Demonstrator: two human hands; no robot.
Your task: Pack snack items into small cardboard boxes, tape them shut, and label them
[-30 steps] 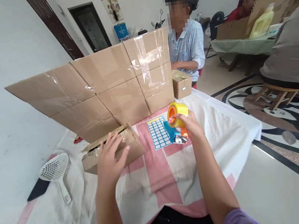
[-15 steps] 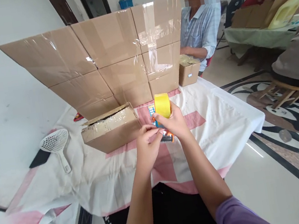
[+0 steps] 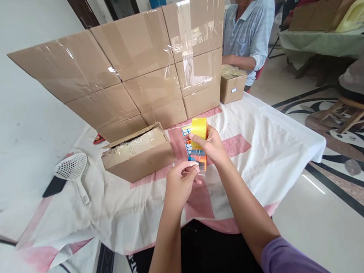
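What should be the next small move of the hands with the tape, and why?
Probably pull the tape end further out and carry it left to the small box. The right hand grips the tape dispenser above the cloth, and the left hand pinches the clear tape end just below it. Only a short strip is out, and the box lies apart from both hands.

Left of us the small carton [image 3: 137, 154] blocks the way, the box wall [image 3: 145, 65] closes the far side (tall, taped); bare tablecloth [image 3: 271, 142] lies open rightward.
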